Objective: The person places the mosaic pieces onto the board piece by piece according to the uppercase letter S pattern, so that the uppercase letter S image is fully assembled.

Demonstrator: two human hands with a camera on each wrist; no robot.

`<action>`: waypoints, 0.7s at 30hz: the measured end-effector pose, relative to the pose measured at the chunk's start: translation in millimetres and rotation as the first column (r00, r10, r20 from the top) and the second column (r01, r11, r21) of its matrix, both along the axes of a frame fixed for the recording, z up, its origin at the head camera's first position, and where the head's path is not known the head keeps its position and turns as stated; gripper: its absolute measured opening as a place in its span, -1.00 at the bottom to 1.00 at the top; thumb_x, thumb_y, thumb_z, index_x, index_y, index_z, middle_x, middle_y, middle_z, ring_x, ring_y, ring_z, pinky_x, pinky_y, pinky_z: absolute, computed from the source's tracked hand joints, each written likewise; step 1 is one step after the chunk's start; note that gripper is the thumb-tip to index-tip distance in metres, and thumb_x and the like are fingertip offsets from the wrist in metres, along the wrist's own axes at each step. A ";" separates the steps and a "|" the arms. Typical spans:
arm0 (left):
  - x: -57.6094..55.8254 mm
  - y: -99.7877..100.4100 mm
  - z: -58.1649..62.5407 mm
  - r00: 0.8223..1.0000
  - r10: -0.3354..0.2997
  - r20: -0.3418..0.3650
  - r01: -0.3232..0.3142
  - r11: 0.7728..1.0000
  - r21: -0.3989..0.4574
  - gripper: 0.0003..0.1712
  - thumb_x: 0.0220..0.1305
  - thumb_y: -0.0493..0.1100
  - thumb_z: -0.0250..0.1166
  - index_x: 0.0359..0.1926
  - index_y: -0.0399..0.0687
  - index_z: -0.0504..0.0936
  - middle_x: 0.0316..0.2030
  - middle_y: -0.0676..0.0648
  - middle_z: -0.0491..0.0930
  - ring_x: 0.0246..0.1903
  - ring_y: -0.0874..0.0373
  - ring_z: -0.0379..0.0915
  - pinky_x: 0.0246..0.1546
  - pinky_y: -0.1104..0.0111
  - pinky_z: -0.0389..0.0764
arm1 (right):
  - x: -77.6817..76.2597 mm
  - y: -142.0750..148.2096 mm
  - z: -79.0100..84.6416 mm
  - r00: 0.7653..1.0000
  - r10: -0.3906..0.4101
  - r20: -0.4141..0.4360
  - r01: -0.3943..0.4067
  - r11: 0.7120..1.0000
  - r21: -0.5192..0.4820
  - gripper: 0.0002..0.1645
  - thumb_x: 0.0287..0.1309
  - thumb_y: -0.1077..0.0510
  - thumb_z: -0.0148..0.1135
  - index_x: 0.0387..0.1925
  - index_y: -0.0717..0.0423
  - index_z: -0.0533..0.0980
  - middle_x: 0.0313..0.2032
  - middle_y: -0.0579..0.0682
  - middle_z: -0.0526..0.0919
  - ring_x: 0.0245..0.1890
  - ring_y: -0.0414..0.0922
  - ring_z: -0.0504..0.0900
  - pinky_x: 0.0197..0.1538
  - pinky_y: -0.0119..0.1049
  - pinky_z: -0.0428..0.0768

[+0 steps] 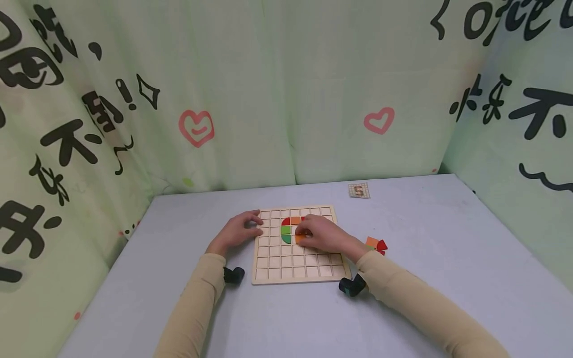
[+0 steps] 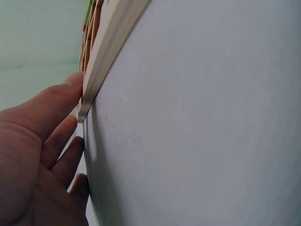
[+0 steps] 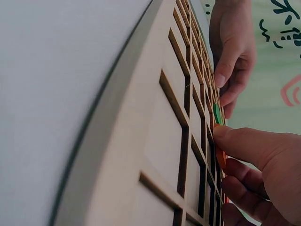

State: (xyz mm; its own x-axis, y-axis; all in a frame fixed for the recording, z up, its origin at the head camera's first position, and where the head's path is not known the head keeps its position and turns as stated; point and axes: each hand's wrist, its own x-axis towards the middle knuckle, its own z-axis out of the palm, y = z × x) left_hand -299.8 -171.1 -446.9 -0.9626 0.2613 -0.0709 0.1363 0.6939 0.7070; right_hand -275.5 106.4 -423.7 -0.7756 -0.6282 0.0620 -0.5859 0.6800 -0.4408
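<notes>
A wooden grid board [image 1: 286, 273] lies on the table. Along its left edge rests my left hand [image 1: 239, 228], the thumb [image 2: 63, 94] touching the rim and the fingers loosely extended. Over the board's middle, my right hand [image 1: 323, 232] pinches an orange tile [image 3: 220, 153] between thumb and fingers, right at the grid. Beside it sit a red rounded tile [image 1: 285, 222], an orange square tile [image 1: 295, 220], a light green tile [image 1: 285, 229] and a dark green rounded tile [image 1: 286, 239] in grid cells. Another red tile is partly hidden behind my right hand.
Several loose tiles, orange [image 1: 372, 242] and red [image 1: 381, 245] among them, lie right of the board near my right forearm. A small pattern card [image 1: 359, 190] lies near the table's far edge. Printed curtains [image 1: 286, 99] hang behind the table and at both sides.
</notes>
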 end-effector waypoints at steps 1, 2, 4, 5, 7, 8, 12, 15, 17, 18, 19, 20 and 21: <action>0.2 0.2 -0.1 1.000 0.001 0.001 -0.001 1.000 0.001 -0.70 0.27 -0.16 0.40 0.00 -0.10 0.67 0.47 -0.10 0.31 0.53 -0.11 0.05 0.54 0.00 0.10 | -0.3 -0.7 -0.4 1.000 -0.002 0.004 0.002 1.000 -0.002 -0.76 0.25 0.11 0.36 -0.09 0.13 0.67 -0.23 -0.07 0.63 -0.27 -0.18 0.47 -0.13 -0.31 0.52; 0.4 0.3 -0.2 1.000 0.003 0.001 -0.003 1.000 0.002 -0.70 0.27 -0.16 0.40 0.00 -0.10 0.67 0.47 -0.10 0.31 0.53 -0.11 0.06 0.54 0.00 0.10 | -0.6 -1.5 -0.8 1.000 -0.006 0.009 0.006 1.000 -0.004 -0.75 0.25 0.11 0.36 -0.09 0.13 0.67 -0.23 -0.07 0.62 -0.26 -0.18 0.47 -0.13 -0.32 0.52; 0.4 0.4 -0.5 1.000 0.006 0.002 -0.006 1.000 0.004 -0.70 0.26 -0.16 0.40 0.00 -0.11 0.67 0.47 -0.09 0.32 0.53 -0.11 0.06 0.54 0.00 0.10 | -1.0 -2.9 -1.2 1.000 -0.013 0.023 0.013 1.000 -0.010 -0.73 0.25 0.09 0.36 -0.07 0.12 0.66 -0.21 -0.07 0.62 -0.24 -0.17 0.50 -0.11 -0.31 0.53; 0.3 0.5 -0.5 1.000 0.006 0.001 -0.006 1.000 0.003 -0.70 0.26 -0.16 0.40 0.00 -0.11 0.67 0.47 -0.09 0.31 0.53 -0.11 0.06 0.54 0.00 0.11 | -1.2 -3.3 -1.2 1.000 -0.014 0.027 0.014 1.000 -0.012 -0.72 0.25 0.08 0.36 -0.06 0.12 0.66 -0.21 -0.07 0.63 -0.22 -0.16 0.52 -0.09 -0.30 0.54; -0.2 0.5 -0.9 1.000 0.004 0.002 -0.004 1.000 -0.002 -0.70 0.27 -0.15 0.40 0.01 -0.11 0.67 0.47 -0.09 0.31 0.53 -0.11 0.05 0.54 0.00 0.11 | -1.5 -3.7 -1.2 0.999 -0.015 0.032 0.015 1.000 -0.011 -0.71 0.25 0.08 0.37 -0.06 0.13 0.66 -0.19 -0.06 0.64 -0.19 -0.15 0.55 -0.07 -0.28 0.56; -0.5 0.3 -1.0 1.000 0.004 0.004 -0.004 1.000 -0.003 -0.70 0.27 -0.15 0.40 0.01 -0.11 0.67 0.47 -0.09 0.31 0.53 -0.11 0.05 0.54 0.01 0.10 | -1.5 -3.5 -1.1 0.999 -0.016 0.035 0.017 1.000 -0.011 -0.71 0.25 0.08 0.37 -0.06 0.14 0.66 -0.19 -0.05 0.64 -0.19 -0.14 0.55 -0.06 -0.27 0.57; -1.3 -0.5 -0.9 1.000 -0.003 -0.002 0.003 1.000 -0.011 -0.70 0.27 -0.15 0.39 0.01 -0.11 0.67 0.48 -0.09 0.30 0.53 -0.11 0.05 0.54 0.01 0.10 | -1.7 -2.8 -0.4 0.999 -0.020 0.041 0.020 1.000 -0.008 -0.75 0.25 0.11 0.36 -0.09 0.14 0.67 -0.20 -0.04 0.64 -0.20 -0.14 0.55 -0.06 -0.27 0.57; -1.2 -0.8 -0.4 1.000 -0.010 -0.010 0.009 1.000 -0.010 -0.69 0.27 -0.15 0.40 0.01 -0.12 0.67 0.47 -0.10 0.30 0.53 -0.12 0.06 0.54 0.01 0.11 | -2.0 -3.2 -0.2 0.999 -0.021 0.046 0.021 1.000 -0.007 -0.75 0.25 0.12 0.36 -0.08 0.14 0.67 -0.21 -0.05 0.64 -0.22 -0.16 0.53 -0.09 -0.30 0.56; -0.9 -0.8 -0.2 1.000 -0.012 -0.012 0.012 1.000 -0.007 -0.69 0.27 -0.16 0.40 0.01 -0.12 0.67 0.47 -0.11 0.31 0.53 -0.12 0.06 0.54 0.02 0.11 | -2.1 -4.1 0.0 0.998 -0.022 0.051 0.023 1.000 -0.006 -0.74 0.25 0.11 0.36 -0.08 0.14 0.67 -0.22 -0.05 0.63 -0.23 -0.18 0.51 -0.10 -0.32 0.54; -0.8 -0.7 -0.3 1.000 -0.012 -0.011 0.012 1.000 -0.005 -0.69 0.27 -0.16 0.40 0.01 -0.12 0.67 0.47 -0.11 0.31 0.53 -0.11 0.06 0.54 0.02 0.11 | -2.0 -4.5 0.1 0.998 -0.023 0.054 0.023 1.000 -0.006 -0.73 0.25 0.11 0.36 -0.07 0.14 0.67 -0.22 -0.04 0.63 -0.23 -0.18 0.51 -0.11 -0.32 0.54; -0.6 -0.5 -0.2 1.000 -0.011 -0.010 0.011 1.000 -0.002 -0.69 0.26 -0.16 0.40 0.01 -0.12 0.67 0.47 -0.10 0.31 0.53 -0.11 0.06 0.54 0.02 0.11 | -1.8 -4.9 0.5 0.998 -0.021 0.053 0.021 1.000 -0.006 -0.73 0.24 0.11 0.36 -0.07 0.15 0.67 -0.22 -0.04 0.63 -0.24 -0.18 0.51 -0.12 -0.32 0.54; -0.5 -0.4 -0.3 1.000 -0.012 -0.008 0.012 1.000 -0.002 -0.69 0.27 -0.16 0.40 0.01 -0.12 0.67 0.47 -0.10 0.31 0.53 -0.11 0.06 0.54 0.02 0.11 | -1.5 -5.3 0.7 0.998 -0.022 0.055 0.023 1.000 -0.004 -0.73 0.24 0.11 0.36 -0.07 0.15 0.67 -0.22 -0.04 0.63 -0.24 -0.18 0.50 -0.12 -0.32 0.54; -0.5 -0.3 -0.6 1.000 -0.011 -0.007 0.011 1.000 -0.002 -0.69 0.26 -0.15 0.40 0.01 -0.12 0.67 0.47 -0.10 0.31 0.53 -0.11 0.06 0.54 0.02 0.11 | -1.2 -5.7 1.1 0.998 -0.025 0.058 0.025 1.000 -0.003 -0.73 0.24 0.12 0.36 -0.07 0.15 0.67 -0.22 -0.03 0.63 -0.24 -0.17 0.50 -0.12 -0.32 0.54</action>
